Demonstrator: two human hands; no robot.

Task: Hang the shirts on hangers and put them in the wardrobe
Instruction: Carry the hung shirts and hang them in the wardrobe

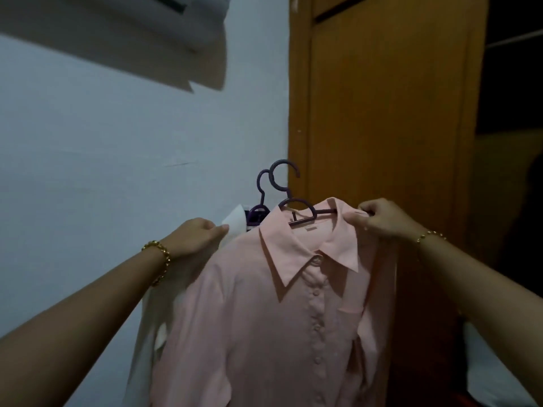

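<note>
two shirts are already sitting on hangers, so we are judging the hanging step as done for this pair; putting them away is what is remaining. starting at the left, our left hand is gripping the shoulder of the white shirt, fingers curled over the cloth with the thumb lying along the top. this shirt is hanging behind and to the left of the other one, mostly hidden, its collar peeping out beside its purple hanger. just to the right, the second purple hanger is sitting inside the collar of the pink shirt, its hook standing free above. the pink shirt is facing us, buttoned down the front, collar points lying flat, a chest pocket showing on the right as we are looking, the cloth draping in soft folds. our right hand is pinching the far shoulder beside the collar, fingertips pressed together on the fabric. we are holding both shirts up in the air, in front of the wall and the wooden wardrobe door. further right, the wardrobe is showing a dark open section with a rail near its top, where we are expecting the hooks to go. whether more shirts are waiting we cannot tell.
</note>
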